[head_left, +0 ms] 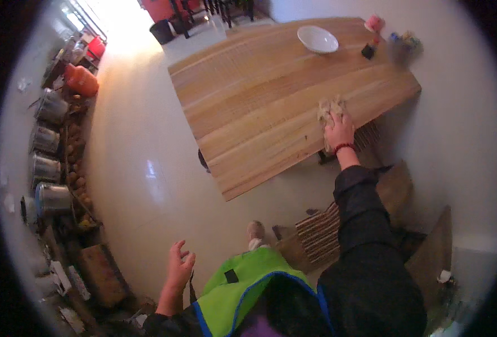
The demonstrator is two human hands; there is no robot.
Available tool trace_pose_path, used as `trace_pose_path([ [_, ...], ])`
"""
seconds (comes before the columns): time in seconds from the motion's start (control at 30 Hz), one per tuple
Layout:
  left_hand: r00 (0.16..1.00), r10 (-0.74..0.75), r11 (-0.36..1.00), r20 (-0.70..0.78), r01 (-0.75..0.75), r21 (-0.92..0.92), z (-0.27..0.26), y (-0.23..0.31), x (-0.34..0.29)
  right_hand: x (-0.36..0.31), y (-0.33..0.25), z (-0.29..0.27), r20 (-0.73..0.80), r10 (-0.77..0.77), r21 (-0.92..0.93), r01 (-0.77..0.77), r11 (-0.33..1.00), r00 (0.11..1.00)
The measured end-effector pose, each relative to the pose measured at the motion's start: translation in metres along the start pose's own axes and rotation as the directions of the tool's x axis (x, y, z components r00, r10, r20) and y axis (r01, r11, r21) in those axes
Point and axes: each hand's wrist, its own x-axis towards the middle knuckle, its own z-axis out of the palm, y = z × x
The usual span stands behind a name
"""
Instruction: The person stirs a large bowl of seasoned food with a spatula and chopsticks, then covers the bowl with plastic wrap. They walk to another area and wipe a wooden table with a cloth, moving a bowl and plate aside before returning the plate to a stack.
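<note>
My right hand (340, 131) reaches out over the wooden table (248, 106) and presses a crumpled beige cloth (331, 106) against its top, near the table's near right edge. The fingers lie over the cloth and grip it; a red bead bracelet circles that wrist. Low on the left, my left hand (178, 268) hangs in the air above the floor, away from the table. It holds nothing, and its fingers are loosely bent and apart. A white bowl (318, 40) rests at the far side of the table.
At the table's far right stand a small dark jar (367, 51), a pink item (375, 23) and a flower pot (404, 48) by the wall. A striped seat (318, 233) sits below the near edge. Along the left wall are metal pots (53, 199) and an orange container (81, 80).
</note>
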Motion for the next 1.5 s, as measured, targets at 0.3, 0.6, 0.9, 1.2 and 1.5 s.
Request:
trace_pose_path([
  [0.3, 0.994, -0.042, 0.998, 0.101, 0.047, -0.048, -0.013, 0.029, 0.080, -0.040, -0.051, 0.004, -0.084, -0.046, -0.066, 0.041, 0.997, 0.995],
  [0.6, 0.946, 0.103, 0.990, 0.306, -0.127, 0.060, -0.043, 0.053, 0.159, -0.086, -0.178, 0.046, -0.195, 0.219, -0.239, -0.263, 0.935, 0.956],
  [0.9, 0.951, 0.179, 0.982, 0.251, -0.190, 0.020, -0.138, 0.039, 0.230, -0.052, -0.341, 0.107, -0.123, 0.092, -0.253, -0.121, 0.960, 0.988],
  [1.2, 0.961, 0.145, 0.987, 0.235, -0.158, 0.037, -0.167, 0.025, 0.246, -0.024, -0.401, 0.132, -0.034, -0.064, -0.126, 0.059, 0.990, 0.997],
  [1.5, 0.967, 0.129, 0.991, 0.219, -0.130, -0.006, -0.180, 0.025, 0.252, 0.021, -0.410, 0.100, -0.040, -0.179, 0.271, 0.183, 0.945, 0.983],
])
